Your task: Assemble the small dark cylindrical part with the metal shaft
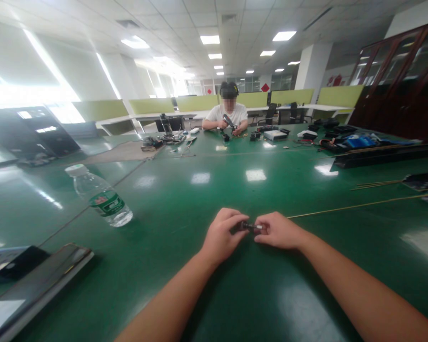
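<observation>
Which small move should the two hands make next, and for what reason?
Probably the right hand should ease back slightly while the left hand steadies the small dark part. Both hands pinch it from opposite sides and hide much of it, so this would likely show its pale end better.
</observation>
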A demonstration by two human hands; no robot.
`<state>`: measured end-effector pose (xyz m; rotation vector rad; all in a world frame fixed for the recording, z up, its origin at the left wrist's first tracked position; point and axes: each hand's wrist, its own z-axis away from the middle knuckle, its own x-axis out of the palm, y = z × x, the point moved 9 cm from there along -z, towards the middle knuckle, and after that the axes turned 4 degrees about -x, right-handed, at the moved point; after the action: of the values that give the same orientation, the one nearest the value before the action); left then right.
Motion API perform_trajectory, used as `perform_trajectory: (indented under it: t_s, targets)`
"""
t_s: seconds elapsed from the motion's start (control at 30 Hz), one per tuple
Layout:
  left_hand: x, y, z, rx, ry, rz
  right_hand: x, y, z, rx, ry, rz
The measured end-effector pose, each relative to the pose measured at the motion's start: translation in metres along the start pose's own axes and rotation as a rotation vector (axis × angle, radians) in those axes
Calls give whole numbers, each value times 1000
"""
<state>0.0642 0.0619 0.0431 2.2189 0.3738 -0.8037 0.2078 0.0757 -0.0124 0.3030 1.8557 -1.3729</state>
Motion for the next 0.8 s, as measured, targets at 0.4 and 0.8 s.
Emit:
perform_trajectory:
  t_s: [0.4, 0.8]
  targets:
    - [-2, -1, 0, -39, 5, -16, -22, -25, 4, -176, 205, -56]
    - [1, 1, 1, -32, -30, 44, -18, -36, 4, -228, 180, -41]
